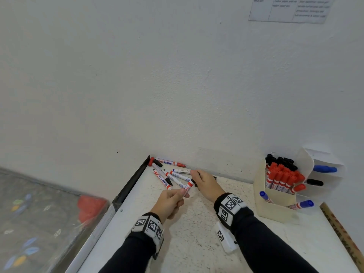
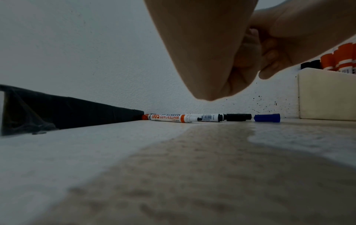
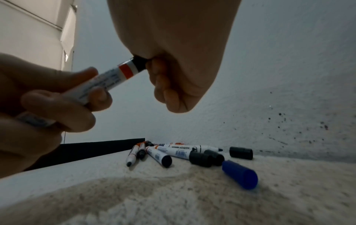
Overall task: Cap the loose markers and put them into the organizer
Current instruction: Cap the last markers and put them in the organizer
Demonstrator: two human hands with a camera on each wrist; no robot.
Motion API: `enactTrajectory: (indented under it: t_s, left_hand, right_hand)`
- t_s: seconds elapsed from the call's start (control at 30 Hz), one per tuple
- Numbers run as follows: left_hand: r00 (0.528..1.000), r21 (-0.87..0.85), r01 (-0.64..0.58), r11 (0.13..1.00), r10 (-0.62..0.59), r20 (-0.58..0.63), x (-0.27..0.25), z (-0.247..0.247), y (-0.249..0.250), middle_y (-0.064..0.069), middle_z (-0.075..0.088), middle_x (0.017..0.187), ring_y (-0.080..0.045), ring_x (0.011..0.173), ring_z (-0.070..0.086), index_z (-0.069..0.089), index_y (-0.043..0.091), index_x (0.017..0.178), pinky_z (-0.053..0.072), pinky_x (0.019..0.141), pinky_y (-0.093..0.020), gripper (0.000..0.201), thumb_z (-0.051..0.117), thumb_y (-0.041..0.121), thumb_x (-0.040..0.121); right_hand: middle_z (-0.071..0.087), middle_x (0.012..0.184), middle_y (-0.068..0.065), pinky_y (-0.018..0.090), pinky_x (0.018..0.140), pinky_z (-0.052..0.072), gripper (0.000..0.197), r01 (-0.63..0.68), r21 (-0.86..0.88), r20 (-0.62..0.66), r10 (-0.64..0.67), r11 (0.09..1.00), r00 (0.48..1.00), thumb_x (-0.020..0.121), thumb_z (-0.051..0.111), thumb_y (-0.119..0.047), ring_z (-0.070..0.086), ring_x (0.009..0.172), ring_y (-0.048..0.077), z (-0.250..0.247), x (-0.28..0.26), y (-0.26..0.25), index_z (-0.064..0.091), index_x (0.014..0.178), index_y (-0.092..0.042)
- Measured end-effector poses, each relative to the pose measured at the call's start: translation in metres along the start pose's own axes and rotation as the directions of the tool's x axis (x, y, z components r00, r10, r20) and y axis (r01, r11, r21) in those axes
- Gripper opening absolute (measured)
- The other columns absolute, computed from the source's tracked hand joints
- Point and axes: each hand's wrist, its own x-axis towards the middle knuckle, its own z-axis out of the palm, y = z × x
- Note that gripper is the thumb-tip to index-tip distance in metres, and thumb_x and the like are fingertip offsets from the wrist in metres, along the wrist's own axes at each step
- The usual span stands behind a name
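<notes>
Far left corner of the table (image 1: 197, 243), against the wall: a loose heap of whiteboard markers (image 1: 167, 175), barrels lying flat at mixed angles, several uncapped with bare black tips. Loose caps lie just right of the heap in the right wrist view: black caps (image 3: 207, 157) and a blue cap (image 3: 239, 174) on its side. Left hand (image 1: 170, 201) raised over the table near the heap, fingers and thumb curled round the rear of a held marker (image 3: 115, 76). Its long axis runs diagonally, rear end near-left, tip end far-right and higher. Barrel white with printed lettering, red band near the tip end, then a black section that goes into the right fist. Right hand (image 1: 205, 184) meets it from the right, knuckles up, fingers closed tight over that black end; whether this is a cap or the bare neck cannot be told. Right side of the table, well apart from the heap: cream organizer (image 1: 275, 205), tall compartment packed with upright red-capped and black-capped markers, blue-capped ones leaning in the lower front pocket.
</notes>
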Motion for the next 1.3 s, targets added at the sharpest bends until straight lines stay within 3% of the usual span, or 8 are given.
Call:
enactTrajectory:
  t_s: [0.27,0.33,0.4,0.6,0.8,0.9,1.17,1.3]
  left_hand:
    - [0.984,0.52,-0.04,0.853,0.124,-0.127,0.003,-0.007,-0.007,0.008,0.057,0.108,-0.016,0.107,0.056,0.057,0.01,0.113,0.046,0.089,-0.032,0.046,0.016,0.029,0.102]
    - [0.998,0.837,-0.03,0.547,0.069,-0.009,0.018,-0.016,-0.032,-0.007,0.056,0.128,-0.029,0.122,0.053,0.054,0.008,0.119,0.05,0.09,-0.046,0.044,0.021,0.03,0.1]
    - [0.999,0.935,0.028,0.354,0.005,-0.031,0.016,-0.012,-0.041,-0.005,0.017,0.155,-0.024,0.143,0.018,0.03,0.014,0.142,0.024,0.113,-0.05,0.048,0.025,0.033,0.099]
    - [0.948,0.906,0.118,0.406,0.227,-0.225,0.006,-0.002,-0.021,0.009,0.051,0.126,-0.01,0.112,0.043,0.052,0.029,0.116,0.025,0.095,-0.034,0.03,0.035,0.026,0.091]
    - [0.957,0.933,0.175,0.316,0.167,-0.236,0.005,-0.004,-0.026,0.009,0.014,0.155,-0.016,0.145,0.006,0.04,0.035,0.131,0.005,0.113,-0.049,0.041,0.038,0.019,0.093]
    - [0.96,0.945,0.14,0.295,0.195,-0.203,0.003,-0.002,-0.028,0.013,0.034,0.144,-0.014,0.142,0.016,0.048,0.038,0.106,0.002,0.111,-0.049,0.029,0.042,0.017,0.089]
    - [0.939,0.917,0.009,0.398,0.311,-0.144,0.005,-0.003,-0.014,0.015,0.053,0.119,-0.008,0.119,0.044,0.051,0.034,0.12,0.017,0.106,-0.04,0.026,0.039,0.035,0.096]
    - [0.895,0.86,-0.111,0.498,0.427,-0.132,0.008,-0.001,-0.014,0.005,0.062,0.11,-0.012,0.098,0.056,0.057,0.023,0.118,0.035,0.081,-0.023,0.027,0.048,0.032,0.094]
  right_hand:
    - [0.045,0.061,-0.005,0.026,0.055,0.031,0.038,-0.057,-0.146,-0.105,0.042,0.988,0.994,0.096,0.038,-0.043,0.04,0.054,0.01,-0.02,-0.005,0.012,0.047,0.067,-0.02]
    - [0.042,0.056,-0.006,0.027,0.053,0.03,0.04,-0.093,-0.141,-0.174,0.068,0.986,0.982,0.095,0.039,-0.044,0.037,0.05,0.009,-0.028,-0.008,0.019,0.044,0.064,-0.02]
    - [0.042,0.057,-0.003,0.029,0.055,0.032,0.04,-0.112,-0.142,-0.204,0.082,0.983,0.976,0.095,0.04,-0.045,0.037,0.05,0.011,-0.036,-0.012,0.025,0.046,0.067,-0.017]
    - [0.039,0.058,-0.004,0.025,0.053,0.031,0.037,-0.11,-0.077,-0.306,0.082,0.991,0.948,0.095,0.041,-0.04,0.035,0.052,0.011,-0.054,-0.025,0.032,0.043,0.065,-0.019]
    - [0.052,0.065,-0.002,0.02,0.053,0.034,0.026,-0.013,-0.04,-0.443,-0.006,0.999,0.896,0.095,0.046,-0.033,0.04,0.053,0.008,-0.071,-0.03,0.023,0.05,0.075,-0.016]
    - [0.062,0.082,0.001,0.021,0.064,0.047,0.016,0.035,-0.03,-0.494,-0.046,0.999,0.868,0.095,0.047,-0.027,0.056,0.066,0.008,-0.089,-0.03,0.013,0.055,0.095,-0.013]
    - [0.056,0.087,0.008,0.029,0.07,0.038,0.02,-0.206,-0.186,-0.623,0.046,0.961,0.78,0.099,0.038,-0.022,0.054,0.079,0.024,-0.174,-0.044,0.004,0.05,0.11,-0.01]
    - [0.054,0.093,0.01,0.03,0.072,0.041,0.024,-0.216,-0.132,-0.72,0.056,0.968,0.692,0.099,0.036,-0.017,0.053,0.084,0.023,-0.203,-0.055,0.013,0.049,0.114,-0.005]
